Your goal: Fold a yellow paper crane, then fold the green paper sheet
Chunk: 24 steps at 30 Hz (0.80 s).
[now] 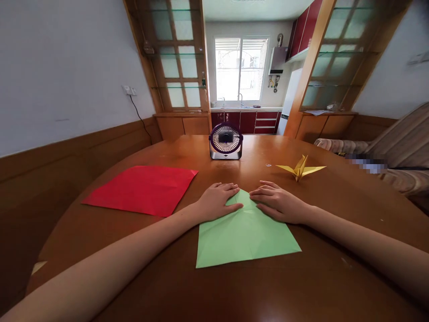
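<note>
A light green paper sheet (pixel 246 235) lies flat on the brown desk (pixel 214 290) right in front of the person, creased, with its far corners apparently folded in to a point between the hands. The left hand (pixel 217 200) and right hand (pixel 276 202) both press palm-down with flat, unclenched fingers on that far end, grasping nothing, and they cover the fold edges, so how the flaps meet is hard to make out. A red paper sheet (pixel 144 190) lies left, a yellow paper crane (pixel 300 168) right, a small purple fan (pixel 225 141) beyond.
</note>
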{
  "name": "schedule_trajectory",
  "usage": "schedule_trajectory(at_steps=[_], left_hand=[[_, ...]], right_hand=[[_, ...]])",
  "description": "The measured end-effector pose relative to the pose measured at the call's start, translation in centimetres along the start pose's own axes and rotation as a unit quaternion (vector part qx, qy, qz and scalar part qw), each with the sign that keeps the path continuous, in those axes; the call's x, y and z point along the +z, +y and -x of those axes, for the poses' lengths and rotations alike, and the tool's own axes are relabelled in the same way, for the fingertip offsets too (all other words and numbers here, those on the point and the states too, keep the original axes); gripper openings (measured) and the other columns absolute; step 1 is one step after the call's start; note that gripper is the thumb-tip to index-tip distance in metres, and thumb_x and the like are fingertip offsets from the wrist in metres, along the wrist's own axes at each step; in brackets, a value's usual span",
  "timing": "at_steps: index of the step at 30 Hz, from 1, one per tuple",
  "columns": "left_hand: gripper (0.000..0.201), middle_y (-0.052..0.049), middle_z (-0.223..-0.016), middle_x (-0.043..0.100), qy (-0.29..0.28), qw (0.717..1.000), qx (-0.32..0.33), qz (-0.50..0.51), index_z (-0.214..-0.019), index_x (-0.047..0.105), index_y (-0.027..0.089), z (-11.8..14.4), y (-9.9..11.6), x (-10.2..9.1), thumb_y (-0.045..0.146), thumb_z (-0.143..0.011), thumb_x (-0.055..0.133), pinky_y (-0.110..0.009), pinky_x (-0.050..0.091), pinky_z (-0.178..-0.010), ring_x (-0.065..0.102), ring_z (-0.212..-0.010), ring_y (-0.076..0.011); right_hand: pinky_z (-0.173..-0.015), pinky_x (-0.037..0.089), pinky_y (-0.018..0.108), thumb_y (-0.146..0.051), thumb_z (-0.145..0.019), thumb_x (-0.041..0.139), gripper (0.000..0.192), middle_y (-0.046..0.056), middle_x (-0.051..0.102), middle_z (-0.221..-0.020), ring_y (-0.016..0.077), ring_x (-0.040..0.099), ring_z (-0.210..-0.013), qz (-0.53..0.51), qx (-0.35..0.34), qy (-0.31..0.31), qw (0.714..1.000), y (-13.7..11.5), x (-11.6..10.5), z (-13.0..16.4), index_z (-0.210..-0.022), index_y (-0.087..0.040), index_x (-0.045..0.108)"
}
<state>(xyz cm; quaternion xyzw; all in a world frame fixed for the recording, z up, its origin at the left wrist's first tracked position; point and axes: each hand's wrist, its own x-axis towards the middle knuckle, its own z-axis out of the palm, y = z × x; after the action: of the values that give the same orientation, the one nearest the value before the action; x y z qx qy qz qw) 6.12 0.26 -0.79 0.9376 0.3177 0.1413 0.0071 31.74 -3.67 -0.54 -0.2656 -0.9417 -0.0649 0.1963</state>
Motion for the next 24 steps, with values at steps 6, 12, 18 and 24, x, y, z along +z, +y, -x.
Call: schedule_trajectory(at_steps=[6, 12, 18, 24], left_hand=[[0.062, -0.007, -0.143, 0.049, -0.003, 1.0, -0.002, 0.004, -0.136, 0.05, 0.02, 0.0, 0.0, 0.1, 0.061, -0.092, 0.039, -0.041, 0.031, -0.109, 0.044, -0.132, -0.0246], [0.061, -0.007, -0.143, 0.049, -0.008, 1.0, -0.005, 0.006, -0.137, 0.049, 0.021, 0.0, 0.0, 0.1, 0.061, -0.092, 0.038, -0.042, 0.031, -0.109, 0.044, -0.132, -0.0252], [0.059, -0.008, -0.143, 0.049, -0.004, 1.0, 0.004, 0.008, -0.137, 0.049, 0.02, 0.0, -0.2, 0.1, 0.059, -0.093, 0.038, -0.041, 0.031, -0.11, 0.044, -0.132, -0.0239], [0.049, -0.007, -0.148, 0.043, -0.027, 0.999, 0.047, 0.003, -0.139, 0.047, 0.021, -0.1, 1.1, -0.4, 0.046, -0.098, 0.034, -0.045, 0.021, -0.115, 0.038, -0.137, -0.0236]], right_hand=[[-0.104, 0.04, 0.051, -0.02, -0.092, 0.051, 0.023, 0.006, 0.07, -0.102, 0.0208, 0.062, -0.098, -0.039, -0.025, 0.01, 0.999, -0.2, -1.5, 1.6, -0.111, -0.02, 0.063], [-0.095, 0.045, 0.044, -0.018, -0.092, 0.049, 0.016, 0.004, 0.069, -0.085, 0.0182, 0.061, -0.084, -0.076, -0.046, 0.024, 0.996, 0.0, -2.4, 3.2, -0.096, -0.02, 0.064], [-0.082, 0.048, 0.039, -0.02, -0.094, 0.045, 0.022, 0.005, 0.066, -0.074, 0.0179, 0.06, -0.076, -0.094, -0.042, 0.05, 0.993, 0.1, -2.3, 3.2, -0.085, -0.019, 0.065], [-0.079, 0.049, 0.038, -0.026, -0.097, 0.042, 0.028, 0.007, 0.066, -0.076, 0.018, 0.06, -0.075, -0.087, -0.042, 0.047, 0.994, 0.1, -2.2, 2.9, -0.084, -0.018, 0.066]])
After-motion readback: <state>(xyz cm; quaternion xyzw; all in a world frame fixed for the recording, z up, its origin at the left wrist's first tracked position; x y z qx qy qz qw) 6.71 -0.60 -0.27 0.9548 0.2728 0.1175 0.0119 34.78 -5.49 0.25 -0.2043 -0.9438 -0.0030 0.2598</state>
